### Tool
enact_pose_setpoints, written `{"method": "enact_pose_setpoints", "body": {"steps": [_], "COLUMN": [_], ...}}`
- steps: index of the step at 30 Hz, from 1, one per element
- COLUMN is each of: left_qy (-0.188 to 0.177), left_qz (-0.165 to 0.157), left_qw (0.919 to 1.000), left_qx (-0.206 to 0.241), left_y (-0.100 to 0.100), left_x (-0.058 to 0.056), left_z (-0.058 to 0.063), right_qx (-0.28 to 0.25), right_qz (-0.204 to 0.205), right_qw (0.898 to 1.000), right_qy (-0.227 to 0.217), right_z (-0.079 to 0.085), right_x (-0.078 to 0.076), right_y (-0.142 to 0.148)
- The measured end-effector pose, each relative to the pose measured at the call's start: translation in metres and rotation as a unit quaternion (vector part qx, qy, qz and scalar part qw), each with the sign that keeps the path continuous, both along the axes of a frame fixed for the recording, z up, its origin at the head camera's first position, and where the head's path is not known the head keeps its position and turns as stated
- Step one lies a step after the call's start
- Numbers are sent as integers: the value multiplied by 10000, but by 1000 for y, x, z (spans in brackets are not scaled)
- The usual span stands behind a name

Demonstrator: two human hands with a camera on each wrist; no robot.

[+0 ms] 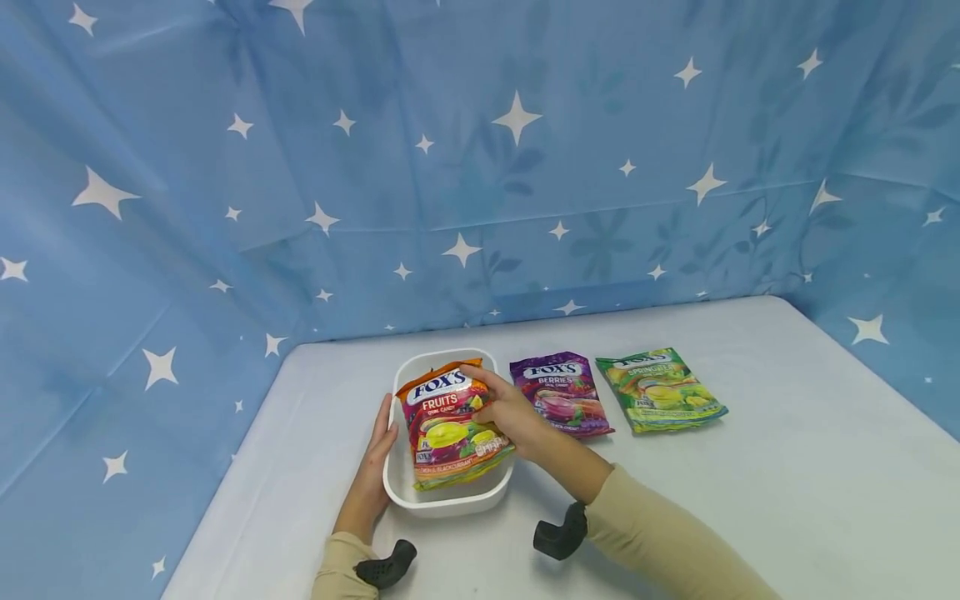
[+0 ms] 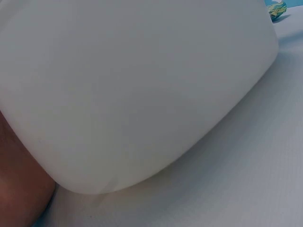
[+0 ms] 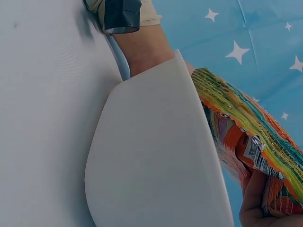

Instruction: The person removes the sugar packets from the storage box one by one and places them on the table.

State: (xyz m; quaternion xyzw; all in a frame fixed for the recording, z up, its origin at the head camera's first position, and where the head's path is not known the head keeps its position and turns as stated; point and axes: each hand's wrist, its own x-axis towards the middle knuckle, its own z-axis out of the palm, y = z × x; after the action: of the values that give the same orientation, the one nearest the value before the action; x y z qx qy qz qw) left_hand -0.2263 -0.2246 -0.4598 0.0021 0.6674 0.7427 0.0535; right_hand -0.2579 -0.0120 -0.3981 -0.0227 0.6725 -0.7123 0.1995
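My right hand (image 1: 510, 417) grips the right edge of a red and orange bag of Fox's Fruits candy (image 1: 446, 429), thumb and a finger across its printed front. The bag is tilted, within the outline of a white plastic bin (image 1: 442, 506). In the right wrist view, the bag's crimped yellow-green edge (image 3: 251, 123) shows beyond the bin wall (image 3: 151, 151), with fingers (image 3: 258, 203) against its underside. My left hand (image 1: 371, 467) rests along the bin's left outer side, fingers extended near the rim. The left wrist view is mostly bin wall (image 2: 142, 94).
On the white table (image 1: 750, 500), right of the bin, lies a purple bag of Fox's Berries candy (image 1: 558, 396). A green Fox's Spring Tea bag (image 1: 660, 392) lies farther right. A blue star-patterned cloth (image 1: 480, 167) hangs behind. Black devices (image 1: 562, 533) are on both wrists.
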Motion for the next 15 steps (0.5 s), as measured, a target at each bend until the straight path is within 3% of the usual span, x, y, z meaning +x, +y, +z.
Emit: {"method": "enact_pose_setpoints", "body": {"steps": [15], "left_qy": [13], "left_qz": [-136], "left_qw": [9997], "left_qx": [198], "left_y": [-1], "left_x": [1], "left_z": [0], "right_qx": [100], "right_qz": [-265], "right_qw": [9996], "right_qy": [20], "right_z": [5], "right_x": [8], "right_y": [21]}}
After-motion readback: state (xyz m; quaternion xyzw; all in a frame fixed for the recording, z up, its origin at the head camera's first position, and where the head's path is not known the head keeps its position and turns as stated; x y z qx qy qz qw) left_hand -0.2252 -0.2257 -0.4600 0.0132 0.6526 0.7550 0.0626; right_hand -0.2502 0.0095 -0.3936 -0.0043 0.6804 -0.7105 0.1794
